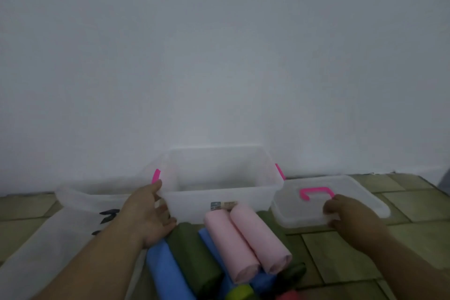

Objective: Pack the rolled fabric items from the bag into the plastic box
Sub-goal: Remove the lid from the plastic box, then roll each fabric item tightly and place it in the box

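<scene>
Box (219, 196) of clear plastic, pink latches; left hand (148, 214) fingers (157, 186) grip its corner, right hand (350, 217) fingers (328, 209) pinch the lid (345, 184). Pink, blue, green fabric rolls (243, 238) lie between them.

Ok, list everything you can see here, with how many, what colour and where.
plastic box: one, clear with pink latches, centre, by the wall, open
lid: one, clear with a pink handle, right of the box
pink rolls: two, side by side in front of the box, on top of the pile
blue rolls: at least two, partly under the pink ones
dark green rolls: several, count unclear, in the same pile
yellow-green roll: one, bottom edge, cut off
red roll: one, bottom edge, cut off
plastic bag: one, translucent with black print, left
floor: greenish tiles
wall: pale grey, behind
left hand: grips the box's left end
right hand: grips the lid's near edge
</scene>
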